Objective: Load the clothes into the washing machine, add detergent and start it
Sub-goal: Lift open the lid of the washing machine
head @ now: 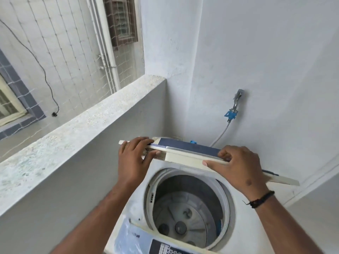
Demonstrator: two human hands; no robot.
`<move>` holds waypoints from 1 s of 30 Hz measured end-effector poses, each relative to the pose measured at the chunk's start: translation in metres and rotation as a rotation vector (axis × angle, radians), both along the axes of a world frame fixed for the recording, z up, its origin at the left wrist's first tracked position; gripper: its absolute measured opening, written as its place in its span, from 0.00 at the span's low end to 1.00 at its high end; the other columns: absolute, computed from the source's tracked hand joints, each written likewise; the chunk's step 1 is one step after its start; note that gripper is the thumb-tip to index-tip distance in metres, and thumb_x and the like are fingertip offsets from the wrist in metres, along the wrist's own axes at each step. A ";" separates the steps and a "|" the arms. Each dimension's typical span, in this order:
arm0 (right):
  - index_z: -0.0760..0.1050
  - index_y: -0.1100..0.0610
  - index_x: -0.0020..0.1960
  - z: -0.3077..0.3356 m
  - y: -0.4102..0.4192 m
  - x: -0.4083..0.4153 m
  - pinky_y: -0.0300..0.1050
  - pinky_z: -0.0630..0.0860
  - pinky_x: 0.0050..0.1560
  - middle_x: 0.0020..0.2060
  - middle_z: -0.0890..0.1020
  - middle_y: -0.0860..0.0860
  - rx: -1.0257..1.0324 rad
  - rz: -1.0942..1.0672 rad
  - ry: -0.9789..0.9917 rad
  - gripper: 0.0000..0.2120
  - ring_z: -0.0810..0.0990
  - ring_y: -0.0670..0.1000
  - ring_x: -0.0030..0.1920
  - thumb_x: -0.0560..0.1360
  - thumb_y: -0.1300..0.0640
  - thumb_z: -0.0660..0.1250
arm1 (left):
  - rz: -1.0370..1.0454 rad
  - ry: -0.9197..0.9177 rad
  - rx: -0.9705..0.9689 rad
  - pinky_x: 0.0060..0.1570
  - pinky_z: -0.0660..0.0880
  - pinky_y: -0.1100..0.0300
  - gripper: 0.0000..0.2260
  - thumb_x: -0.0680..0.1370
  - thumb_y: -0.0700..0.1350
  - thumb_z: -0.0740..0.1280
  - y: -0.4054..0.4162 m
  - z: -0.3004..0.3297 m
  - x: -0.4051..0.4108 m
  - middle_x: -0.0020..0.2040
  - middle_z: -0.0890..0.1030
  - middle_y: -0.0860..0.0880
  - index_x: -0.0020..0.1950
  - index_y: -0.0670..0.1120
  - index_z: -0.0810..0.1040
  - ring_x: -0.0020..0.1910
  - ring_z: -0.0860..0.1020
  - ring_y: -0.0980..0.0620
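- Pale rough-plastered walls meet in a corner behind my hands; a speckled concrete parapet (77,125) runs off to the left of them, and beyond it I see a tiled outer wall behind netting.
- Writing: I can make out a dark control panel (176,246) at the near edge of the washing machine (132,213), below my forearms. Its small print is too fine for me to read. A blurred word beside it on the pale blue strip is also unreadable.
- Lid (187,153): folded up into a flat, off-white plastic slab with a dark blue panel. It is tilted and raised above the far rim of the tub.
- My left hand (134,158) grips the lid's left end, fingers curled over the top edge and thumb underneath.
- My right hand (238,167) holds the lid further right, fingers curled over the top and thumb laid along the front edge. The lid's right end juts out past this hand.
- Drum (187,208): open, round, grey, ribbed at the bottom, directly below my grip. No clothes show in the part I can see.
- Metal tap (237,101) with a blue fitting on the wall, above and behind my right hand; a grey hose (221,132) drops from it behind the lid.
- A dark cord bracelet (260,198) is on my right wrist.
- Machine's lower body is cut off by the frame edge.
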State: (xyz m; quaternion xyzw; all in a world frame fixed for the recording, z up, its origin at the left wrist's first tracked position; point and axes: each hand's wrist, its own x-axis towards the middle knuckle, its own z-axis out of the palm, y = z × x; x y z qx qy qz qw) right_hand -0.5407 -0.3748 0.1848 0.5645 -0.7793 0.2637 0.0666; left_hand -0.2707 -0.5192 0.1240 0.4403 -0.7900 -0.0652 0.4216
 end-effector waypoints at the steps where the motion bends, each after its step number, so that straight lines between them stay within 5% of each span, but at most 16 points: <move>1: 0.80 0.48 0.39 0.001 -0.003 -0.005 0.48 0.76 0.40 0.35 0.82 0.43 -0.046 -0.023 0.062 0.26 0.79 0.51 0.39 0.61 0.25 0.68 | 0.001 0.005 0.002 0.66 0.67 0.48 0.13 0.77 0.56 0.69 -0.007 0.005 -0.005 0.60 0.80 0.55 0.59 0.53 0.81 0.62 0.76 0.54; 7: 0.81 0.52 0.46 -0.001 -0.013 -0.043 0.52 0.75 0.44 0.44 0.81 0.50 -0.219 -0.186 0.157 0.23 0.77 0.55 0.45 0.69 0.32 0.68 | 0.041 0.180 0.108 0.69 0.66 0.53 0.14 0.75 0.53 0.74 -0.046 0.023 -0.040 0.75 0.66 0.47 0.61 0.55 0.82 0.69 0.67 0.48; 10: 0.80 0.55 0.54 -0.008 -0.015 -0.068 0.55 0.76 0.50 0.51 0.80 0.52 -0.266 -0.255 0.111 0.22 0.77 0.56 0.51 0.72 0.37 0.68 | 0.020 0.229 0.091 0.71 0.67 0.43 0.17 0.76 0.52 0.73 -0.064 0.023 -0.059 0.70 0.71 0.46 0.64 0.52 0.80 0.71 0.67 0.44; 13: 0.76 0.57 0.64 -0.017 -0.017 -0.091 0.57 0.75 0.59 0.58 0.79 0.55 -0.316 -0.237 0.058 0.23 0.76 0.58 0.59 0.75 0.44 0.68 | -0.008 0.186 0.026 0.72 0.60 0.37 0.17 0.79 0.50 0.69 -0.086 0.021 -0.074 0.63 0.77 0.45 0.67 0.49 0.77 0.74 0.64 0.39; 19: 0.59 0.55 0.78 -0.034 -0.034 -0.116 0.64 0.64 0.71 0.72 0.69 0.61 -0.195 -0.255 0.136 0.38 0.63 0.65 0.74 0.73 0.46 0.71 | -0.065 0.032 0.036 0.76 0.54 0.40 0.23 0.83 0.52 0.60 -0.129 0.022 -0.086 0.76 0.68 0.43 0.79 0.51 0.64 0.79 0.57 0.41; 23: 0.52 0.55 0.80 -0.035 -0.049 -0.129 0.65 0.61 0.72 0.74 0.64 0.61 -0.094 -0.258 0.175 0.44 0.58 0.65 0.76 0.72 0.45 0.71 | -0.068 -0.136 0.023 0.77 0.52 0.42 0.33 0.81 0.58 0.64 -0.147 0.022 -0.091 0.79 0.62 0.43 0.81 0.52 0.54 0.80 0.53 0.41; 30: 0.43 0.54 0.81 -0.035 -0.072 -0.137 0.66 0.60 0.73 0.78 0.57 0.60 0.041 -0.320 0.199 0.51 0.51 0.63 0.78 0.70 0.39 0.70 | -0.072 -0.209 0.038 0.78 0.48 0.42 0.35 0.80 0.65 0.56 -0.165 0.020 -0.103 0.81 0.57 0.45 0.82 0.54 0.47 0.81 0.48 0.43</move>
